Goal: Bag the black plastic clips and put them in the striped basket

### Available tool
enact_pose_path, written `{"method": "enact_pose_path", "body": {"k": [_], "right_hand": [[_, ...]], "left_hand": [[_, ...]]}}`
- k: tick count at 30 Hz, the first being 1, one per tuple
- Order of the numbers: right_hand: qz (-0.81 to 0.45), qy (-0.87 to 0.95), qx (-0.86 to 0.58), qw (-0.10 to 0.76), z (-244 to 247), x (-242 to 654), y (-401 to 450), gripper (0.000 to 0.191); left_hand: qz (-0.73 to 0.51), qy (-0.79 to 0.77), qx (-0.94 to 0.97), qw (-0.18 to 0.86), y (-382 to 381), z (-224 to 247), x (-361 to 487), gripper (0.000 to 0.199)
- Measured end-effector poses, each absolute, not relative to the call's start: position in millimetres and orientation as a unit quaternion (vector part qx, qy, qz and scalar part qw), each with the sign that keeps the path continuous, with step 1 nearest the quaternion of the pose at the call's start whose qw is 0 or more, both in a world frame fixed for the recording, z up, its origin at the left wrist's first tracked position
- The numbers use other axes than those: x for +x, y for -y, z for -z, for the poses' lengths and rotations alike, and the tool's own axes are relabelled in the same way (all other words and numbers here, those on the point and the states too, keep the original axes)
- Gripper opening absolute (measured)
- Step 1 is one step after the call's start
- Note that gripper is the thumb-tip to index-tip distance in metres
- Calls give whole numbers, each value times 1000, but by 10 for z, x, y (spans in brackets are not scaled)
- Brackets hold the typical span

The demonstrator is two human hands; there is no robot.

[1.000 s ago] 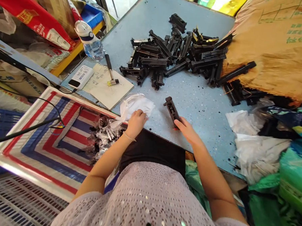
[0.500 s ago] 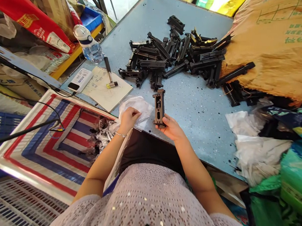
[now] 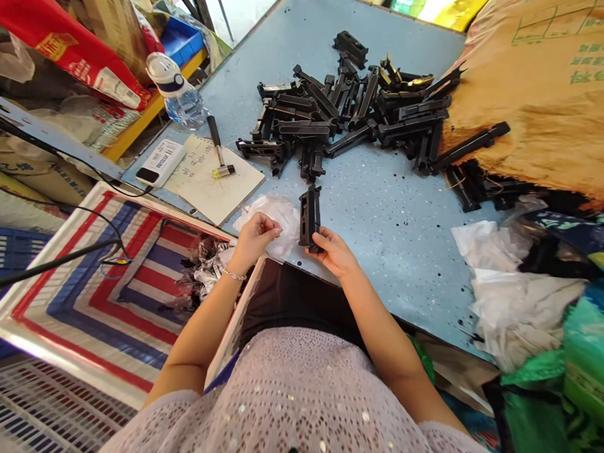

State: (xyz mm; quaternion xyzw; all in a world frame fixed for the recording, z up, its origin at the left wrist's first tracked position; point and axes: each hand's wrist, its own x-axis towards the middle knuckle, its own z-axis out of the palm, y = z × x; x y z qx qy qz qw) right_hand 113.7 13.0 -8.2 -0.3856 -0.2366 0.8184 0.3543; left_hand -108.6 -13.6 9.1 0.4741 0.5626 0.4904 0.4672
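Observation:
My right hand (image 3: 333, 252) grips the lower end of a long black slotted part (image 3: 310, 217), tilted up at the near edge of the table. Openings run along the part's face. My left hand (image 3: 257, 236) is closed in a pinch beside a pile of thin white plastic bags (image 3: 281, 219); what its fingertips hold, if anything, is too small to make out. Beyond both hands, a heap of similar black parts (image 3: 306, 128) lies on the blue speckled table (image 3: 382, 217).
A hammer (image 3: 216, 142) rests on a marked board (image 3: 208, 192). A white device (image 3: 162, 161) and a water bottle (image 3: 180, 97) stand at the left. Below is a striped basket (image 3: 103, 298) with wrapped pieces (image 3: 210, 272). A large brown sack (image 3: 548, 97) bounds the right.
My right hand has moved slightly left and turned the black part, so its side shows differently. My left hand has stayed near the plastic bags, still pinched.

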Motion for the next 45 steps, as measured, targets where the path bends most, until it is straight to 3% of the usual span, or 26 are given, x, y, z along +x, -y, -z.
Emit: {"method": "enact_pose_path", "body": {"k": [3,5,10,16,26,30,35,40,42,45], "right_hand": [[-796,238,-411,376,60,1290,-105,47],[-786,241,-417,388,25,1323,-88,48],[-789,258,-403,384,-39,1281,-71,46],[-811,254,-378,368,-51,1264,-25,46],[-792,256,-394,389,-42,1172,-13,48],[-791,262,-399,382,-61,1223,-3,52],[-759,299,-429,387,-9,1264,24,53],[-672,362,-478,434,-86,1480,160,47],[-734,366,-429,379,-150,1617,245,47],[-853,332,-330,230,-172,1730,312,51]], "left_hand": [[-422,-576,584,386,160,-126,-1107,2],[-391,-573,621,366,165,-149,-1025,10],[-415,-593,518,457,93,-122,-774,28],[-476,-590,483,438,74,-73,-783,22],[-405,-597,550,421,149,-155,-899,21],[-432,-610,595,296,153,-161,-959,4],[-319,-568,744,147,154,-198,-1009,37],[-295,-597,732,144,152,-191,-967,51],[-297,-599,725,163,149,-183,-945,56],[-299,-580,734,187,170,-183,-911,71]]}}
